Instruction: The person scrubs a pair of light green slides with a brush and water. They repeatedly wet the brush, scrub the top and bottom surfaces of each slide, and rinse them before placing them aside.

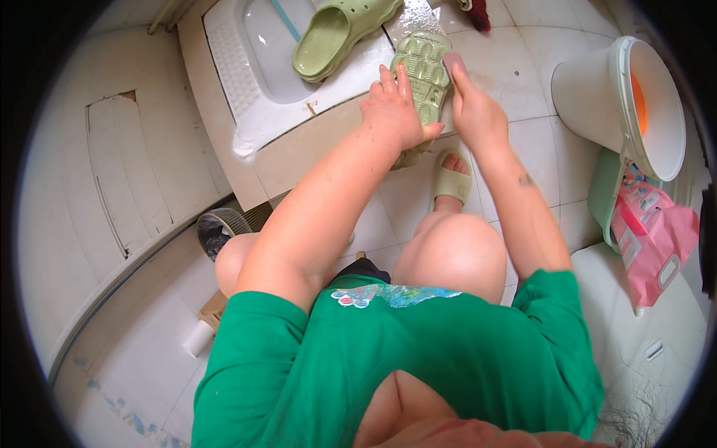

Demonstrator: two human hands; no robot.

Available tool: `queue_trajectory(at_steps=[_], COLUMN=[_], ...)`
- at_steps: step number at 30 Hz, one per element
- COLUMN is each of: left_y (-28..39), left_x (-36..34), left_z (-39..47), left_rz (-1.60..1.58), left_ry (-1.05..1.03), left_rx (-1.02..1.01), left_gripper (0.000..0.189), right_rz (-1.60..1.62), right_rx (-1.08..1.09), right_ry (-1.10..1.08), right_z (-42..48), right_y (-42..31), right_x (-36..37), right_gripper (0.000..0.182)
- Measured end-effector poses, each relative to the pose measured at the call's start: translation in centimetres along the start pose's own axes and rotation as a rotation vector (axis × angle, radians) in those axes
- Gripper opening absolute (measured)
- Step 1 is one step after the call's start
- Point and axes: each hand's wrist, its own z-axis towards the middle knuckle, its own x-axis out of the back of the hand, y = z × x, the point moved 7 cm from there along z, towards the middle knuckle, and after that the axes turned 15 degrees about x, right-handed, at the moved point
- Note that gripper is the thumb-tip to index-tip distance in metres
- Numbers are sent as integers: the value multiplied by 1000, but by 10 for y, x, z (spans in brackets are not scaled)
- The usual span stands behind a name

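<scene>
A wet green clog [423,53] is turned so that its ridged sole faces me, beside the raised step of the squat toilet. My left hand [392,109] lies across the sole with fingers spread and thumb on the near side, holding it. In my right hand [479,115] is a small pink object [455,63], held against the clog's right edge; its underside is hidden. The matching green clog [327,42] rests opening up over the rim of the white ceramic squat toilet [221,61]. Water or foam [417,19] glistens behind the sole.
A white bucket [585,84] with something orange [638,103] inside tilts at right. Below it are a mint-green container [602,196] and a pink packet [644,241] on a white surface [605,291]. A lined waste bin [224,224] and white roll [199,339] are at left.
</scene>
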Motion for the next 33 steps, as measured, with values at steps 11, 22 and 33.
queue_trajectory(at_steps=[11, 22, 33], left_y=[2, 6, 4], left_x=[-1, 0, 1], left_z=[5, 5, 7], left_rz=[-2, -12, -50], left_ry=[-3, 18, 19], left_rx=[10, -31, -61], left_gripper=[128, 128, 129], right_rz=[-56, -76, -93], right_rx=[-26, 96, 95], right_ry=[-139, -85, -29], right_z=[28, 72, 82], right_y=[5, -15, -14], right_x=[-10, -21, -26], right_gripper=[39, 44, 41])
